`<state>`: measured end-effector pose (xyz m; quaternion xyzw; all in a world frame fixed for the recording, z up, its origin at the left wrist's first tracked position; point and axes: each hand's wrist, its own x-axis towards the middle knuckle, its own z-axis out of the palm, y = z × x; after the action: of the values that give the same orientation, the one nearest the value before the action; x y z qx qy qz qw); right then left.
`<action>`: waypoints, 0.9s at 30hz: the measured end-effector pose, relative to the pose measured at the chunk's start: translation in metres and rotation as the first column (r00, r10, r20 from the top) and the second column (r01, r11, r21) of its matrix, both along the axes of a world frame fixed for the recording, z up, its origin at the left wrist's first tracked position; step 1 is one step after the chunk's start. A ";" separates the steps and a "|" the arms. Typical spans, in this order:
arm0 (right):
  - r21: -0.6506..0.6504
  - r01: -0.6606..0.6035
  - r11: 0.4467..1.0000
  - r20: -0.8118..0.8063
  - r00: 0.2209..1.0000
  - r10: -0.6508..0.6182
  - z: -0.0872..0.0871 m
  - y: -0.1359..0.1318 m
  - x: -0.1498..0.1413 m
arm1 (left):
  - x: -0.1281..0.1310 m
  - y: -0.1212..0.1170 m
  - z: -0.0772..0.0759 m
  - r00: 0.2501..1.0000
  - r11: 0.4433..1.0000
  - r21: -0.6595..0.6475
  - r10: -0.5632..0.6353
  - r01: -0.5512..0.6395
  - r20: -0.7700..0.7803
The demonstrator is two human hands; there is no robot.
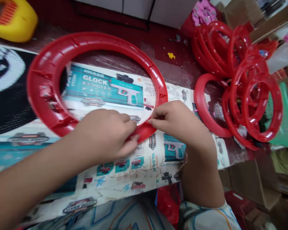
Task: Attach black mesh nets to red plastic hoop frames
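Note:
A large red plastic ring (50, 60) lies on the table over printed toy-gun packaging sheets (124, 169). My left hand (105, 134) is closed over the ring's near rim, fingers curled on it. My right hand (175, 119) pinches the same near rim from the right, thumb and fingertips pressed together at the red edge. Both hands meet at the ring's closest part. Whether a small piece sits between the fingertips is hidden.
A heap of several identical red rings (240, 80) lies at the right. A yellow plastic toy part (13, 19) sits at the far left corner. A small yellow piece (171, 56) lies on the dark red table (158, 41). Cardboard boxes (254, 182) stand below right.

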<state>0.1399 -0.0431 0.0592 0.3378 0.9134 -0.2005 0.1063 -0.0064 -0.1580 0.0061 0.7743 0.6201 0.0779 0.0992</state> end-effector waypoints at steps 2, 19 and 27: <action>-0.009 0.041 0.999 0.021 0.999 -0.041 -0.001 -0.001 -0.003 | 0.010 0.003 0.005 0.998 0.999 -0.014 0.035 -0.036 -0.057; -0.076 -0.094 0.993 -0.048 0.995 0.090 0.005 0.001 0.008 | 0.006 0.000 -0.017 0.999 0.972 0.232 -0.031 0.022 0.032; -0.033 -0.171 0.985 -0.018 0.985 0.171 0.007 0.003 0.010 | -0.002 -0.001 -0.021 0.986 0.909 0.384 -0.157 0.165 -0.054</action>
<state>0.1495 -0.0402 0.0658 0.2548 0.9362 -0.2089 0.1220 -0.0088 -0.1589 -0.0144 0.8279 0.5276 0.1815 -0.0564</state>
